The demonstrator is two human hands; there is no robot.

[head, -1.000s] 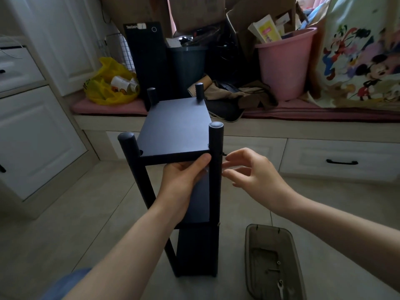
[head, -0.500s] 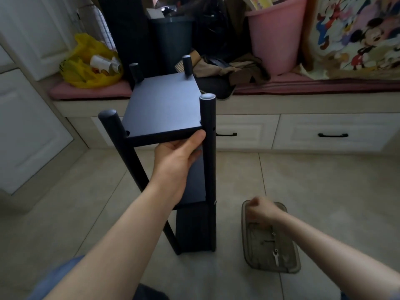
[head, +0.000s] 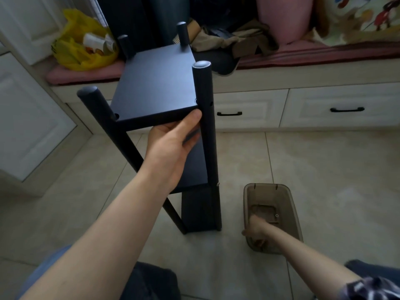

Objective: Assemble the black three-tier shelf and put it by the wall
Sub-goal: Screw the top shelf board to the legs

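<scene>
The black 3-tier shelf [head: 155,83] stands upright on the tiled floor [head: 324,169], its 4 posts rising above the top board, its far side near the drawer bench [head: 249,100]. The left hand [head: 171,144] clamps the top board's front edge, thumb beside the right front post, fingers curled beneath. The right hand [head: 255,231] reaches into the near left corner of a brown translucent tray [head: 292,204] just right of the shelf's foot; its grip cannot be told. Bare tile spreads right of the tray and left toward the white cabinet [head: 28,118].
</scene>
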